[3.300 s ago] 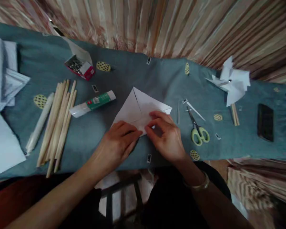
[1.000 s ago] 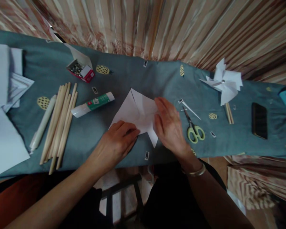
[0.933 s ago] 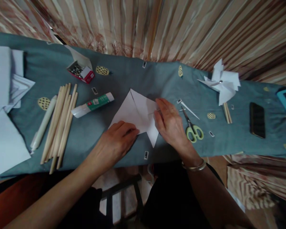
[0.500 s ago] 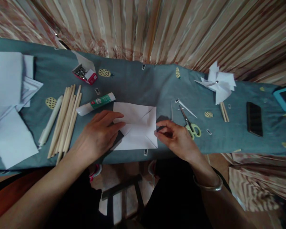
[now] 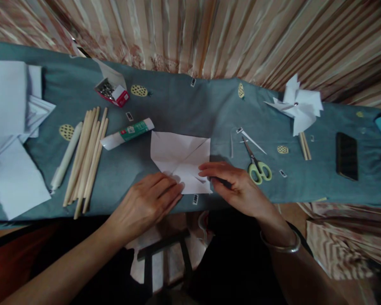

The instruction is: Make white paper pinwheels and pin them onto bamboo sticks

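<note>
A square sheet of white paper (image 5: 180,146) with diagonal cuts lies on the cloth in front of me. My left hand (image 5: 152,199) holds its near left corner, bent inward toward the middle, with fingers and thumb pressed together on it. On the right edge, my right hand (image 5: 233,184) grips the paper, fingertips over the top and thumb at the edge. The near left corner is hidden under my left fingers. Scissors (image 5: 257,167) with light green handles lie just right of my right hand. A glue stick (image 5: 128,133) rests beyond my left hand.
Left are wooden sticks (image 5: 87,156), a white candle-like stick (image 5: 66,156) and stacked paper (image 5: 6,97). A red box of small metal pieces (image 5: 112,93) stands behind. Right are a paper pinwheel (image 5: 300,106), a phone (image 5: 346,156) and thin paper strips (image 5: 254,142).
My left hand has moved right and nearer me, bringing the near left corner of the paper inward. My right fingers have slid further over the paper. The view has shifted slightly.
</note>
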A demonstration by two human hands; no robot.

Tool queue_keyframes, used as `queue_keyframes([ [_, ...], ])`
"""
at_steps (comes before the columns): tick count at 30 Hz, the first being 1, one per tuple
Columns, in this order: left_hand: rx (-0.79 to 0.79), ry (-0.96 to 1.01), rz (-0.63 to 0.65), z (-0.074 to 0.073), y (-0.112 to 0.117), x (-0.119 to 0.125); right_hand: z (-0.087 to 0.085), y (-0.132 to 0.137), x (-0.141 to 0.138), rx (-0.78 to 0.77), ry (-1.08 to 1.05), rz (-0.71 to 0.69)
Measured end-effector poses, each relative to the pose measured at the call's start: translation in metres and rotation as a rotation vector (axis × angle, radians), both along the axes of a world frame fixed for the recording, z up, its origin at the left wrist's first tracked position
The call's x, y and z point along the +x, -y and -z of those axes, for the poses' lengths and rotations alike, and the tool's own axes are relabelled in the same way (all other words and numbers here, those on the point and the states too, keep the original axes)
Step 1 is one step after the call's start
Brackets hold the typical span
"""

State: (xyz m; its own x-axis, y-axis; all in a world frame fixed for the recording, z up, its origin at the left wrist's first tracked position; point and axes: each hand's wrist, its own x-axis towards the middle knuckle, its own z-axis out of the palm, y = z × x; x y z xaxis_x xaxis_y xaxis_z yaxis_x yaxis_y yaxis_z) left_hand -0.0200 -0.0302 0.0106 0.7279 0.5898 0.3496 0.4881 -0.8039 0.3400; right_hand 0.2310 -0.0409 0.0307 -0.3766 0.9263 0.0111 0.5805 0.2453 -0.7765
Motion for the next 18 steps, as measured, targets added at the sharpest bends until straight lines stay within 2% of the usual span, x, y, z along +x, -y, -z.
queue_keyframes([
  [5,0.001,0.036,-0.004,-0.001,0.001,-0.002,-0.002,-0.003,-0.002,-0.139,-0.136,0.022],
  [7,0.001,0.040,-0.008,-0.001,0.002,-0.001,-0.001,-0.006,-0.006,-0.151,-0.196,0.053],
  [12,-0.012,0.013,-0.013,-0.003,0.002,0.002,0.010,-0.014,-0.021,-0.095,-0.247,0.140],
  [18,-0.001,0.093,-0.064,-0.002,0.003,0.003,0.014,-0.017,-0.036,0.087,-0.050,0.156],
])
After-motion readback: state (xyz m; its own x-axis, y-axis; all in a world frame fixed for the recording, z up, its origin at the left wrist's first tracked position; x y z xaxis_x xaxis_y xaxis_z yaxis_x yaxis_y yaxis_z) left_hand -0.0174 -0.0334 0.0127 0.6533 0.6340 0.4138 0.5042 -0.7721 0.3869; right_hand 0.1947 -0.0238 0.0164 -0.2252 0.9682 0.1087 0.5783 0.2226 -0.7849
